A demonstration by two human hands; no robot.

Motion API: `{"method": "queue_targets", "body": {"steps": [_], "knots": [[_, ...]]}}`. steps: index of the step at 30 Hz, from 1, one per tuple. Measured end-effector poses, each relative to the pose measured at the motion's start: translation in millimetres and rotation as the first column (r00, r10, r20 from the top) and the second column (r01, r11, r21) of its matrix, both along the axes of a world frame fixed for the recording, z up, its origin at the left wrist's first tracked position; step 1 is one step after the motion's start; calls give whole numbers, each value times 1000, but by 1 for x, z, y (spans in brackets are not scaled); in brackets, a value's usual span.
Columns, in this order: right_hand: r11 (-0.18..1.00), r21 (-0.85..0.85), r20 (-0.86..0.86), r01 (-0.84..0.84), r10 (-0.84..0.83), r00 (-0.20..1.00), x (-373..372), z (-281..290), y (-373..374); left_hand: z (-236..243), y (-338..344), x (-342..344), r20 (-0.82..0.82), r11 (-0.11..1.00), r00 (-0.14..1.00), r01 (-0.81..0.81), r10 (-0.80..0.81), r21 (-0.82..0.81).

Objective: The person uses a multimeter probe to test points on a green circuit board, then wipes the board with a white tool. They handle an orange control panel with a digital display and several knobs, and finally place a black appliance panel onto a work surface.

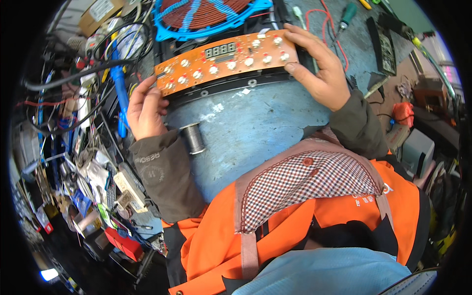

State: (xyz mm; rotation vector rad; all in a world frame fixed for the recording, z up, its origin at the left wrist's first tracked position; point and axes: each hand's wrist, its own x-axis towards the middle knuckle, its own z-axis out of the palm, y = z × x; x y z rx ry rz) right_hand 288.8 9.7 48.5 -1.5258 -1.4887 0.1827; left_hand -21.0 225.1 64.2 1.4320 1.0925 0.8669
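An orange circuit board [231, 55] with a segment display and several white push buttons lies lengthwise across both hands, slightly tilted, over a black frame [226, 89]. My left hand [146, 110] grips its left end, thumb and fingers closed at the edge. My right hand [322, 73] holds the right end between thumb and fingers. Just behind the board sits a coil [206, 14] in a blue frame. A spool of solder wire [194, 138] stands or lies below my left hand on the blue worktop [246, 123]; which, I cannot tell.
Tangled cables, tools and parts [88, 162] crowd the left side. A green screwdriver [346, 18], red wire [327, 12] and black panel [386, 46] sit at the back right. Further right are a red object [403, 113] and a grey box [417, 152].
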Motion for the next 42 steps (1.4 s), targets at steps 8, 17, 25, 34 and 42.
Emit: {"method": "queue_targets", "body": {"steps": [8, 17, 25, 34, 42], "knots": [[1000, -12, -26, 20, -20, 999, 1, -3, -3, -10, 5, -7, -5, 999, 1000, 14, -14, 40], [998, 34, -100, -58, 61, 993, 11, -11, -2, -10, 4, -3, 0, 999, 1000, -15, 15, 45], [999, 22, -149, -45, 48, 988, 7, -6, -6, -13, 5, -4, 0, 998, 1000, 0, 0, 56], [999, 21, -160, -43, 46, 986, 7, -4, -6, -14, 7, -6, -7, 998, 1000, 17, -16, 61], [999, 30, -73, -26, 28, 997, 8, -6, -5, -11, 4, -3, -1, 999, 1000, -2, 2, 51]]}}
